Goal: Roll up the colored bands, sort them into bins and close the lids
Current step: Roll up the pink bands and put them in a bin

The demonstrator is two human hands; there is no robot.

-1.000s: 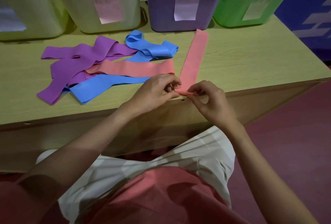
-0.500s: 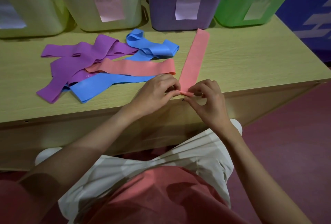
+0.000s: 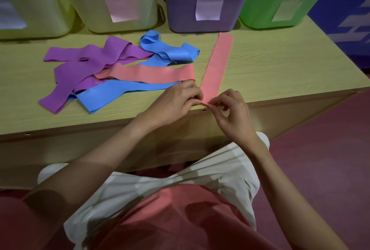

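Both hands (image 3: 206,103) pinch pink band (image 3: 217,65) end; fold hidden.

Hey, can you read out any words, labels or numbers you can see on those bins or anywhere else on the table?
Nothing here can be quoted.
Pink label on the pale yellow-green bin: faint marks at the top, too blurred to read.
White label on the purple bin: looks blank.
Label on the green bin: nothing legible.
White label on the leftmost bin: nothing legible.
Purple band: faint print, too small to read.
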